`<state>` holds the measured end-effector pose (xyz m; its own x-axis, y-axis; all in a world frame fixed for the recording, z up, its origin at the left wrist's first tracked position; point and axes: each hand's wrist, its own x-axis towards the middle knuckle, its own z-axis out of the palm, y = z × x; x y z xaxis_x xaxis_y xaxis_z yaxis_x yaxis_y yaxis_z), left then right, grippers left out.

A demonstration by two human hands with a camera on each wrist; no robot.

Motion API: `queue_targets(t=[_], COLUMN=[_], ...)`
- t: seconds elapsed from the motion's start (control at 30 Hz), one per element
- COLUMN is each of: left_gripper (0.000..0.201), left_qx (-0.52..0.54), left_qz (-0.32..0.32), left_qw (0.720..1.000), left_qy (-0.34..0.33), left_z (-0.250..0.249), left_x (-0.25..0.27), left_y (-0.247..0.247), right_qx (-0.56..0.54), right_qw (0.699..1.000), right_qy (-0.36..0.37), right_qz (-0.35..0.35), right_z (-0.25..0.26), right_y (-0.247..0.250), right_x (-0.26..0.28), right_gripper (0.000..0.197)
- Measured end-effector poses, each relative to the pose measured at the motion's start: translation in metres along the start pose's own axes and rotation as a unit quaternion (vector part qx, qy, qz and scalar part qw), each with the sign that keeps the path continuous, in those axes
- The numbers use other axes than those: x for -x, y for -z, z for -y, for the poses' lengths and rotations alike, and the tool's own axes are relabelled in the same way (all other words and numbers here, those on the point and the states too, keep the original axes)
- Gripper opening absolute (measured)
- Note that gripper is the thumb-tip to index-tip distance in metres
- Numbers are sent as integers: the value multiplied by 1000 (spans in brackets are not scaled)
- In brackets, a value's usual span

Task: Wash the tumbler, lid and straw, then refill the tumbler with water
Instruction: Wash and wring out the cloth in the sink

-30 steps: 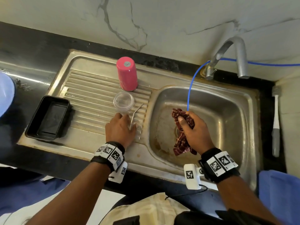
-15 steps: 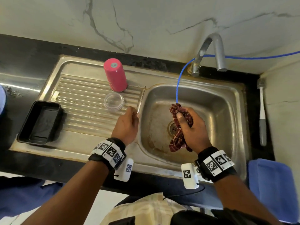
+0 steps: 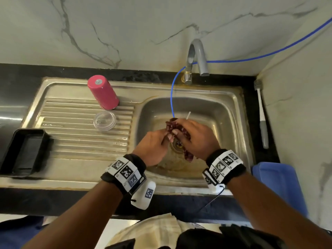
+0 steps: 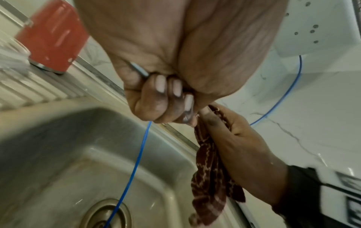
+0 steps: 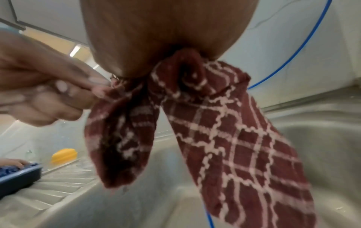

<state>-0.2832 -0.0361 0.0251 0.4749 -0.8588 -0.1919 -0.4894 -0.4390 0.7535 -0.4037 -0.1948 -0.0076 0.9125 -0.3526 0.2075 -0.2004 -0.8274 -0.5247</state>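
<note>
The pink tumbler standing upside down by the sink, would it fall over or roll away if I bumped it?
The pink tumbler stands tall and narrow, mouth down on the ribbed drainboard, so a bump would probably tip it. Once on its side, its round body would likely roll. It looks smooth and perhaps wet, so it may be slippery to grab.

Left hand (image 3: pixel 154 146) carried straw (image 3: pixel 188 115) (off drainboard) into right hand's (image 3: pixel 195 139) cloth (image 3: pixel 177 127).

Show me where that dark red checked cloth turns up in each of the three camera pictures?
Head: checked cloth at picture centre, bunched in the right hand over the sink basin.
Left wrist: lower right, dangling.
Right wrist: fills the centre and right.
Shared landmark: the blue tube.
</note>
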Motion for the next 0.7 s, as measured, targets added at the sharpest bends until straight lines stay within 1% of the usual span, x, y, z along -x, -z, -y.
queue_targets(t=[0.07, 0.13, 0.23, 0.3, 0.37, 0.43, 0.5, 0.57, 0.6, 0.67, 0.7], left_gripper=[23, 22, 22, 22, 22, 22, 22, 22, 22, 21, 19], left_qx=[8, -3, -27, -39, -45, -56, -50, -36, -29, -6, 11], left_qz=[-4, -13, -25, -23, -22, -37, -69, -105, -118, -121, -116], left_qw=[1000, 1000, 999, 998, 998, 995, 993, 991, 991, 992, 993], left_qy=[-16, -26, -38, -40, -48, -68, -83, -68, -55, -32, -21], left_z=[-7, -12, -17, -19, -20, -18, -15, -9, -6, -3, -3], left_x=[1, -2, -10, -13, -12, -7, 2, 7, 6, 2, -2], left_y=[-7, -11, -12, -11, -9, -8, -8, -8, -8, -10, -12], right_qx=[36, 64, 64, 55, 35, -7, -69, -180, -250, -361, -409], right_qw=[999, 997, 995, 994, 994, 985, 959, 916, 886, 824, 796], right_qy=[10, 2, -4, -21, -57, -144, -236, -306, -343, -415, -433], right_qz=[-23, -44, -79, -87, -87, -90, -137, -188, -185, -134, -107], right_z=[-11, -21, -31, -34, -41, -54, -69, -72, -69, -55, -46], right_y=[10, 16, 12, 8, 3, 6, 15, 23, 25, 25, 21], right_x=[-3, -7, -7, -6, -6, -8, -10, -10, -10, -11, -11], right_gripper=[40, 42, 36, 34, 40, 46, 42, 38, 37, 35, 36])
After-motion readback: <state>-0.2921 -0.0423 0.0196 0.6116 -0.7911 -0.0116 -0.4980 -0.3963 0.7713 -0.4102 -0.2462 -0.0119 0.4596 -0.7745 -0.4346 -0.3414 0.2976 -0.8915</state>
